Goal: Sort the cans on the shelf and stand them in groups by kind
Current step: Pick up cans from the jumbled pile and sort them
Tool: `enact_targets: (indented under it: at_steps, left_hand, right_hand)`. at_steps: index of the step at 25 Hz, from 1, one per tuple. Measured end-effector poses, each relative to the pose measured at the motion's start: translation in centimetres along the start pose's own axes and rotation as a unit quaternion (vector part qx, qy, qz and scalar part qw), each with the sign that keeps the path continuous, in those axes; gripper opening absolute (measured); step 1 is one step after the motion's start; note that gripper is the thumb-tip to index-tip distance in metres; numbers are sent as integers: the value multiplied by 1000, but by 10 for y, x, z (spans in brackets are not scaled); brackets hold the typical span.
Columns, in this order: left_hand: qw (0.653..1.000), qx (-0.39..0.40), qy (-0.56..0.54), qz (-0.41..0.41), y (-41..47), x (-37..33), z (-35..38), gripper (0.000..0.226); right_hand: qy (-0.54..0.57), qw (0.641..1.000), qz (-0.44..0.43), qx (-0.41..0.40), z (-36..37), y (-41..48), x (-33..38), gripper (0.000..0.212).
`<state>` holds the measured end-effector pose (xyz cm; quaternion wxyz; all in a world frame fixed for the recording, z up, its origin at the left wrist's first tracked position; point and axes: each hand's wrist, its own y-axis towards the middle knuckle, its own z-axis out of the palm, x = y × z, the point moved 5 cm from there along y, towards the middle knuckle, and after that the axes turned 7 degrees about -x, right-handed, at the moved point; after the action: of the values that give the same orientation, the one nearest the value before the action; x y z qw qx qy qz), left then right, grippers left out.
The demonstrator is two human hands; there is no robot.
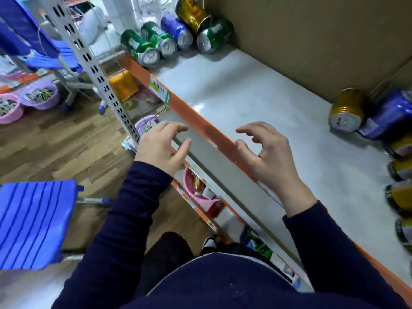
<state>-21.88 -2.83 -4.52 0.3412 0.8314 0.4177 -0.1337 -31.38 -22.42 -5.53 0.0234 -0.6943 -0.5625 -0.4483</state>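
At the far left end of the grey shelf (245, 101) stands a mixed cluster of cans: a green can (139, 46), a second green can (158, 40), a blue can (176, 30), a gold can (192, 13) and a third green can (214, 35). At the right end a gold can (347, 112) stands beside a blue can (388, 114), with several gold cans (401, 170) along the right edge. My left hand (160, 146) hovers off the shelf's front edge, fingers relaxed, holding nothing. My right hand (265, 152) hovers over the front edge, fingers loosely curled and empty.
Brown cardboard (312, 41) backs the shelf. An orange front rail (200, 121) runs along its edge, and a white perforated upright (93, 68) stands at the left. Lower shelves hold a pink basket (196, 188). A blue striped stool (33, 221) sits on the wood floor.
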Motion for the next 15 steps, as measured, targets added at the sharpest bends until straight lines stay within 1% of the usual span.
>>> enact_targets:
  at_steps: [5,8,10,13,15]
  left_hand:
    - [999,8,-7,36,75,38,18,24]
    - [998,17,-31,48,146,75,25,30]
    - [996,34,-44,71,192,95,28,34]
    - [990,34,-55,124,252,117,31,29]
    - [986,30,-44,160,296,128,37,24]
  right_hand:
    - [-25,997,67,8,37,82,-25,24]
    - [-54,994,97,18,78,154,-37,30]
    - [-77,989,119,32,104,201,-46,34]
    - [-113,979,165,30,138,261,-56,53]
    - [-144,973,180,20,156,291,-61,67]
